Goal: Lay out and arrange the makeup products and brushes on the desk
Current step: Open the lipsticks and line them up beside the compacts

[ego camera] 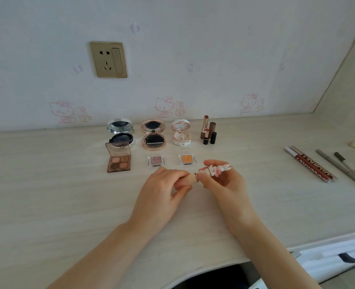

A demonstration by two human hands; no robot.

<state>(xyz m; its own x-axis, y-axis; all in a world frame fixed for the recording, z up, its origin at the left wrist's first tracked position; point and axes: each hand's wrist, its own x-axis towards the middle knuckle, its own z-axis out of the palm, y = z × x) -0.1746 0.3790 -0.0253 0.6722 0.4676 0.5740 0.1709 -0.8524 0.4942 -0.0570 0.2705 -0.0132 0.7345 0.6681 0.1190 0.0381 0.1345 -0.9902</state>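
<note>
Left hand point(164, 184): curled round bunny lipstick point(193, 177) tube, 9 o'clock end.
Right hand point(222, 182): pinching its bunny cap point(215, 170), 3 o'clock end.
Axis: 9–3; upright lipsticks point(208, 131) at 12.

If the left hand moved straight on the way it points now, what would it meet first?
Probably the right hand, holding the bunny cap just ahead of the left hand and its tube; depth is hard to judge.
</note>
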